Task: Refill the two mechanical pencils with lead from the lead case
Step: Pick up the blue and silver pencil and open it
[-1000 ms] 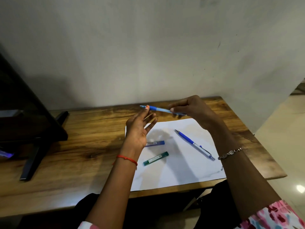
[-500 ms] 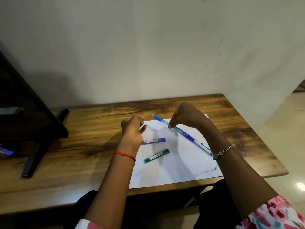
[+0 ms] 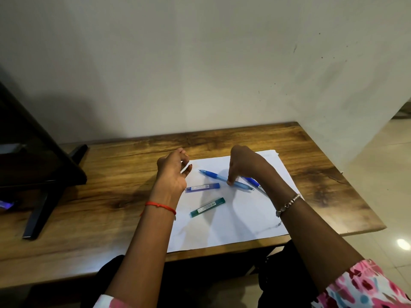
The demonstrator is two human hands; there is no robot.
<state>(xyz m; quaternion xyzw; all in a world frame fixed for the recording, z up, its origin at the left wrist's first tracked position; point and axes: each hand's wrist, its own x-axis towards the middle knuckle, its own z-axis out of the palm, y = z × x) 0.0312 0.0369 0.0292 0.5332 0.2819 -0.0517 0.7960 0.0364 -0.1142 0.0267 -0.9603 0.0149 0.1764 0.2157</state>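
The right hand (image 3: 245, 164) arches over the paper with its grip pinched down on the barrel of the light blue mechanical pencil (image 3: 224, 180), fingertips (image 3: 229, 181) meeting it at about mid-length; the pencil lies low across the sheet, tip pointing up and to the left, and whether it rests fully on the paper or hangs just above it cannot be told. The left hand (image 3: 172, 172) hovers beside the sheet's left edge with its grip loosely curled and holding nothing that shows. Just behind the right wrist, the second pencil (image 3: 252, 181), a darker blue, lies on the paper, largely hidden. Nearer the person sit two lead cases: a blue lead case (image 3: 202, 187) just below the left hand, and a green lead case (image 3: 207, 207) a little closer to the counter's front edge, both flat on the white paper (image 3: 233, 227), which covers the middle of the wooden counter (image 3: 89, 207). The pencil looks light, stiff and smooth, so it would likely roll if let go; the ribbed section near the tip seems the surest place to hold while the cap end is worked. The cases are small, slick plastic, best pinched across their narrow sides, and the leads inside will be brittle, calling for a gentle touch.
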